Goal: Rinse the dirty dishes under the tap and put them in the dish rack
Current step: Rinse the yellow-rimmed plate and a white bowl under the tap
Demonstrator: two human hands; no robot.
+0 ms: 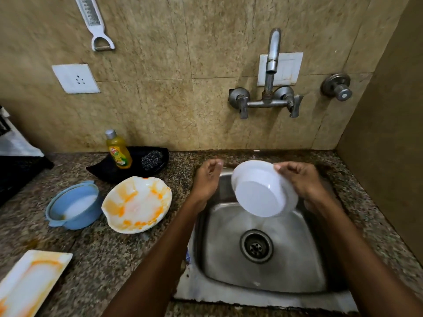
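Note:
My right hand [302, 181] grips a white bowl [261, 193] by its far rim and holds it tilted over the steel sink [309, 277], its underside turned toward me. My left hand [207, 179] hovers just left of the bowl, over the sink's left edge, fingers loosely curled and holding nothing. The wall tap [272, 56] is above the sink; no stream of water is visible. On the counter to the left lie a white wavy plate [137, 204] smeared orange, a blue bowl [74, 205] and a stained rectangular white plate [29, 280].
A black tray [100, 169] at the back of the granite counter holds a yellow dish-soap bottle [119, 152] and a steel scrubber [151, 159]. A grater [91, 17] hangs on the wall. A brown side wall [389, 133] closes the right. No dish rack is in view.

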